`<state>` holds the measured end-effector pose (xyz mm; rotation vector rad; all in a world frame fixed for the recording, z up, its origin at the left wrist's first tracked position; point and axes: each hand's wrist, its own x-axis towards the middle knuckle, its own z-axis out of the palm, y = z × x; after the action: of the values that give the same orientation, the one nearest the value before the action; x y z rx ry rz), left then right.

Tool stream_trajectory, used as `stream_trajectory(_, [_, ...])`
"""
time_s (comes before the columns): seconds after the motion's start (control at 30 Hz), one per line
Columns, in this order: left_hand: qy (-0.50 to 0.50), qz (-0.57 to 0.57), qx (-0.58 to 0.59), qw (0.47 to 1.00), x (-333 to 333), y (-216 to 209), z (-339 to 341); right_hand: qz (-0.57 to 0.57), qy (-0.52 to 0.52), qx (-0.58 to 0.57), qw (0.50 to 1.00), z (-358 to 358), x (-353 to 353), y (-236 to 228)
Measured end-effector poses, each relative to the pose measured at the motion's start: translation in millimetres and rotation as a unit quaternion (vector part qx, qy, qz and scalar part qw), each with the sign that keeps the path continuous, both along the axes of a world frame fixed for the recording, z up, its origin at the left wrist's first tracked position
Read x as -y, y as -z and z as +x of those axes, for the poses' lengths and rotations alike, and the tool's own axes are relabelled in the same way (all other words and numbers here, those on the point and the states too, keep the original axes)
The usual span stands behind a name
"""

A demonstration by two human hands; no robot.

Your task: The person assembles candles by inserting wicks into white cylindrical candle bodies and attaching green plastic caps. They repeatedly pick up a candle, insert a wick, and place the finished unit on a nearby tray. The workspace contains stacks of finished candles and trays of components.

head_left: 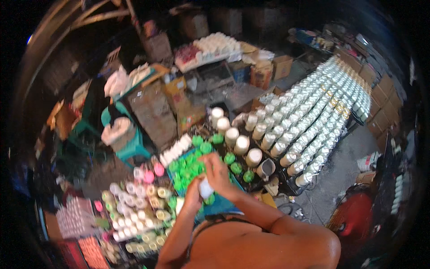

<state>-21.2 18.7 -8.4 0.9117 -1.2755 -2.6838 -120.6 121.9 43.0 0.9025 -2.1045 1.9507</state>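
My left hand (193, 193) is closed around a small white rounded piece (206, 188), low over the near part of a blue tray (224, 205). Just right of it and higher, my right hand (217, 174) is held with its fingers stretched out to the upper left; its palm side is hidden, and its fingertips are slightly blurred. Under and beyond my hands, many bright green pieces (183, 170) lie heaped on the tray. Their exact kind is too blurred to make out.
Rows of white cylinders with light tops (295, 121) fill a long rack on the right. Larger white cylinders (242, 145) stand beyond the tray. Pale tubes (134, 197) crowd the left side. A teal stool (132, 148), cardboard boxes (281, 66) and a red round object (356, 215) surround the workplace.
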Motion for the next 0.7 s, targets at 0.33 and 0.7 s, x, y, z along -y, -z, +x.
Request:
stream_trajectory(0.33, [-0.129,-0.206,-0.088,0.966,12.5,-41.4,12.0,0.049,-0.098,0.146,0.983,-3.4,-25.1,-43.5])
stream_trajectory(0.7, [-0.166,-0.261,-0.112,0.944,12.9,-68.1,25.0,0.054,-0.25,0.086,0.963,9.3,-8.4,-37.3])
